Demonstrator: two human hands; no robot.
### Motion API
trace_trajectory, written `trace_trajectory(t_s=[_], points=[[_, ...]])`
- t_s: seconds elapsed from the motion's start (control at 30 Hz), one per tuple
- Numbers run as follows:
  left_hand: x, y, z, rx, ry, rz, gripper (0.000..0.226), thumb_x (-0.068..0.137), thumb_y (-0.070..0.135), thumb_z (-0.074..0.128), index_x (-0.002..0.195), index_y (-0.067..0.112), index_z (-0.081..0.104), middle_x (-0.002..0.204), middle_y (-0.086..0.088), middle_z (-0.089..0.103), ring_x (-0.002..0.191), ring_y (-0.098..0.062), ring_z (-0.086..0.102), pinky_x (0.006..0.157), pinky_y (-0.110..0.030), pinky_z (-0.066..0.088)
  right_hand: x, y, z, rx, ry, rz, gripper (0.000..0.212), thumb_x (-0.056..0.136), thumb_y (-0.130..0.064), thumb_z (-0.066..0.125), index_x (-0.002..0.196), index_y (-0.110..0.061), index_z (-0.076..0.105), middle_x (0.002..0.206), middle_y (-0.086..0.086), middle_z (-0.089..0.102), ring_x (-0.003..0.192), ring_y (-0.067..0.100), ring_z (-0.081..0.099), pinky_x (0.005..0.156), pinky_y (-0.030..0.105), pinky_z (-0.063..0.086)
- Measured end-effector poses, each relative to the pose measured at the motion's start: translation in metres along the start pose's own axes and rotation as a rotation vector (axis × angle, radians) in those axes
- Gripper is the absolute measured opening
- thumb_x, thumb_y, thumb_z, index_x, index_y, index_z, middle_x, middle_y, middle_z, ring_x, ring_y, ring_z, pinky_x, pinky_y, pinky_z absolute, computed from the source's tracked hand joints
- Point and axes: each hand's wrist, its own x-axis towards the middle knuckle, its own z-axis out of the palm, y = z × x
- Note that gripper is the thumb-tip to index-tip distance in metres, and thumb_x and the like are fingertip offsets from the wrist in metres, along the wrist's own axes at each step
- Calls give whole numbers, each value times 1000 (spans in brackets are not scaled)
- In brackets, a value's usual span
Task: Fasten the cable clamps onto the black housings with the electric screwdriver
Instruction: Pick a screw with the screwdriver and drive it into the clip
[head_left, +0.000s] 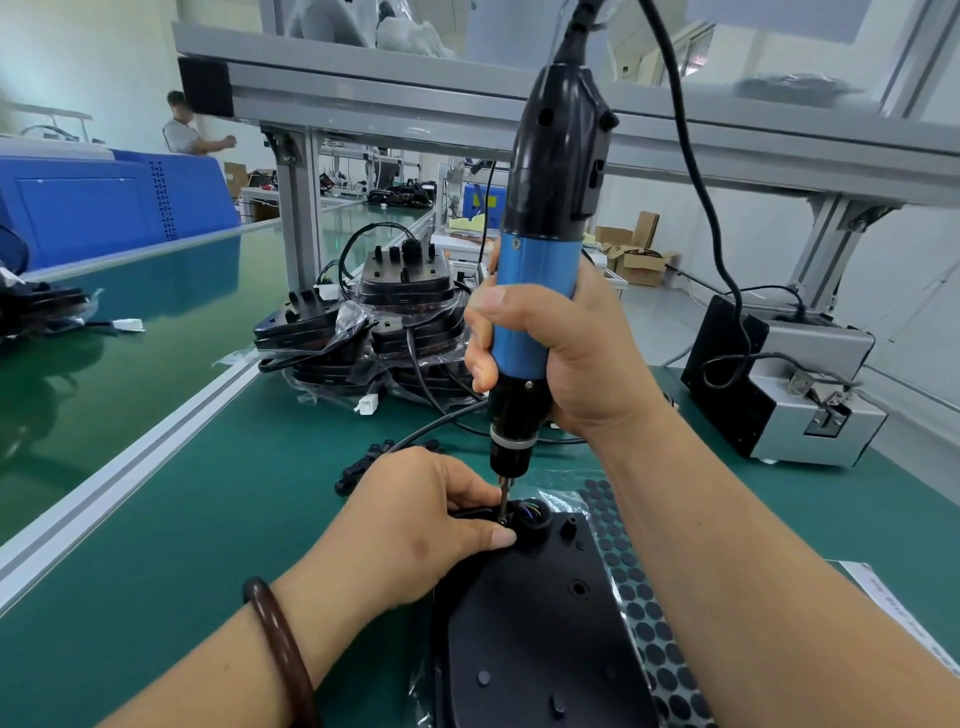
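r hand (566, 358) fist-grips blue electric screwdriver (540, 291) upright, bit on cable clamp (514, 517); l hand (426, 525) pinches clamp at far end of near black housing (535, 639)

**Setting: factory assembly line**

Green-matted counter (218, 519) under an aluminium-profile frame (415, 111); glossy green conveyor belt (130, 332) runs alongside. Black housings (405, 291) stacked in plastic bags as a batch. Corded electric screwdriver (537, 270), grey power-supply box (810, 384) on the counter. Cardboard cartons (641, 260) on the floor behind. Second worker (182, 127) stands beyond a blue machine enclosure (104, 208).
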Motion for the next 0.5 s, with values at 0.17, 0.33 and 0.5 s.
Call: trace_trajectory(t_s=[0.17, 0.33, 0.5], points=[[0, -1, 0, 12, -2, 1, 26, 66, 41, 83, 90, 39, 73, 86, 25, 69, 83, 10, 62, 75, -4, 43, -2, 0, 1, 1, 5, -1, 31, 76, -3, 60, 101, -6, 43, 58, 13, 46, 40, 22, 48, 50, 31, 45], [-1, 0, 0, -2, -12, 9, 26, 67, 40, 82, 92, 40, 73, 87, 26, 69, 85, 10, 62, 82, -11, 47, -2, 1, -1, 4, 8, 1, 28, 76, -3, 61, 97, -6, 44, 60, 13, 46, 41, 22, 49, 50, 32, 46], [-3, 4, -4, 27, -55, 60, 24, 68, 39, 82, 77, 57, 68, 84, 35, 66, 86, 15, 58, 77, 2, 38, -2, 1, -1, 50, -59, -12, 18, 75, -9, 63, 85, -10, 47, 58, 9, 51, 41, 21, 50, 49, 30, 45]])
